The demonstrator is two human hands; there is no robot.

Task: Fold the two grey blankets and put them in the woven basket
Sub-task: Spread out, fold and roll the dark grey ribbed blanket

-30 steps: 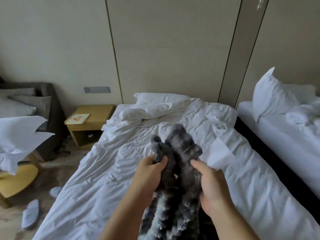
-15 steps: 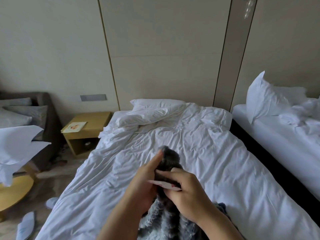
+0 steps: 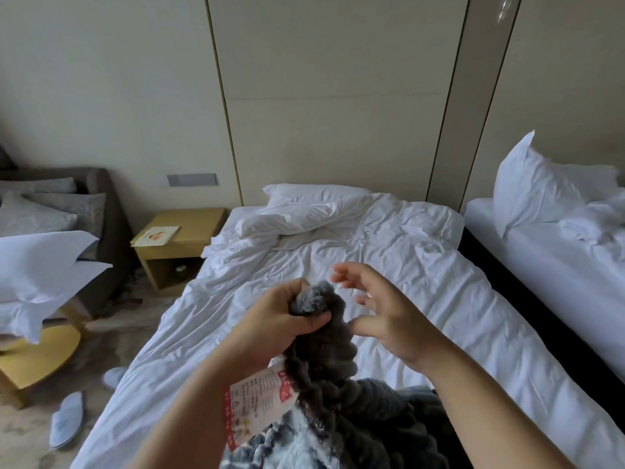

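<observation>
A fuzzy, ribbed grey blanket (image 3: 324,384) is heaped at the bottom centre of the frame, with a red-and-white label (image 3: 260,407) hanging from it. The left grip (image 3: 270,319) clutches its raised corner mid-frame. The right grip (image 3: 389,316) hovers just beside, fingers spread, holding nothing, above the rumpled white bed (image 3: 406,252).

I get a single wide-angle view from the head, facing forward and down along the bed (image 3: 422,252) toward the panelled wall (image 3: 338,96); the left hand (image 3: 267,326), right hand (image 3: 392,319) and grey blanket (image 3: 324,363) sit close under the lens.
</observation>
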